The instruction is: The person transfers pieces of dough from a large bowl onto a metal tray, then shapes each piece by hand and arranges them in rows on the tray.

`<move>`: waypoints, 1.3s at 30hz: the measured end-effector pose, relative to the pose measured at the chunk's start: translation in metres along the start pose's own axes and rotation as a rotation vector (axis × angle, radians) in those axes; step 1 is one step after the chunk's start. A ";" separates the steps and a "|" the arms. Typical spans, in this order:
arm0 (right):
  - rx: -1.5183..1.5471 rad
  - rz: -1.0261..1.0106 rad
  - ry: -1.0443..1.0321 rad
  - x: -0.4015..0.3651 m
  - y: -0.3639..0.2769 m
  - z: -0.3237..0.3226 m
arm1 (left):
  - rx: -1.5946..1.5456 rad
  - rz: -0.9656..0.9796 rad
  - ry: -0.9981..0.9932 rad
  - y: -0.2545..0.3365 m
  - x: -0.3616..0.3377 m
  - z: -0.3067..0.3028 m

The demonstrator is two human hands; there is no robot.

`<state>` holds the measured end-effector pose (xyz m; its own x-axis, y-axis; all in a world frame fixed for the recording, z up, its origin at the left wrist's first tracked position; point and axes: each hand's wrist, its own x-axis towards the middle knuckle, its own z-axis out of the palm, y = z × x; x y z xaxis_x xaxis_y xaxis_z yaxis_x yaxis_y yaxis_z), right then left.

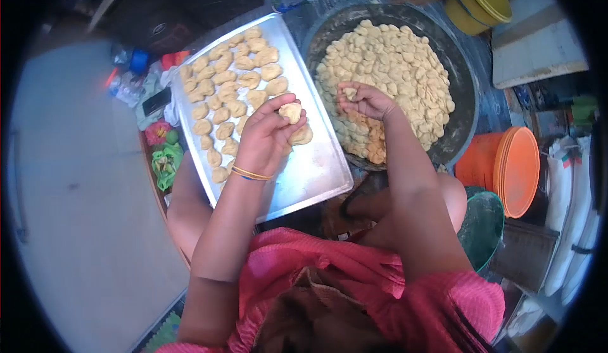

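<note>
My left hand (269, 134) is closed on a pale dough piece (291, 113), held between thumb and fingers above the metal tray (310, 185). Rows of tan dough pieces (235, 108) cover the tray's upper and left parts; its lower right shows bare metal. My right hand (369, 101) pinches a small dough piece (350, 93) over the left side of a wide dark basin (467, 102). A large heap of dough lumps (399, 61) fills that basin. Part of the heap is hidden behind my right hand and forearm.
An orange bucket (491, 163) and a green tub (484, 226) stand to the right. A yellow bucket (478, 3) is beyond the basin. Left of the tray lie a phone (156, 102) and a green plastic bag (166, 165). White sacks (567, 207) stand at far right.
</note>
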<state>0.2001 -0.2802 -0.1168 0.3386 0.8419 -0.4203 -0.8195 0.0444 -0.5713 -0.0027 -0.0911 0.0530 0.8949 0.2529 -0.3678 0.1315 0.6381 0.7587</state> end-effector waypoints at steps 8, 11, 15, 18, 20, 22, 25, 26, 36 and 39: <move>-0.829 -0.025 -0.414 -0.027 -0.056 0.184 | -0.037 0.185 0.170 0.045 -0.066 -0.074; -1.300 -0.386 -0.614 -0.026 0.006 0.215 | 0.004 0.180 0.206 0.045 -0.083 -0.092; -1.663 -0.484 -0.249 -0.045 0.080 0.228 | 0.573 -0.011 0.243 0.033 -0.104 -0.094; -1.620 -0.478 -0.161 -0.048 0.088 0.220 | 0.604 0.063 0.161 0.014 -0.110 -0.103; -1.659 -0.495 -0.191 -0.043 0.093 0.208 | 0.499 0.045 0.173 0.009 -0.114 -0.102; -1.702 -0.523 -0.214 -0.044 0.087 0.212 | 0.399 0.037 0.176 0.008 -0.114 -0.101; -1.225 -0.207 -0.148 -0.051 0.079 0.218 | 0.244 0.061 0.130 0.007 -0.113 -0.100; -0.850 -0.128 -0.128 -0.051 0.079 0.215 | 0.237 0.072 0.099 0.007 -0.115 -0.097; -0.178 0.022 -0.124 -0.085 0.078 0.233 | 0.193 0.138 0.097 -0.001 -0.129 -0.059; -0.262 -0.063 -0.092 -0.085 0.078 0.240 | 0.368 0.273 0.158 -0.008 -0.131 -0.056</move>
<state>-0.0042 -0.2193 0.0437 0.3317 0.8877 -0.3192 -0.6468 -0.0324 -0.7620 -0.1449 -0.0879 0.0650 0.8457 0.5007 -0.1847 0.0691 0.2405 0.9682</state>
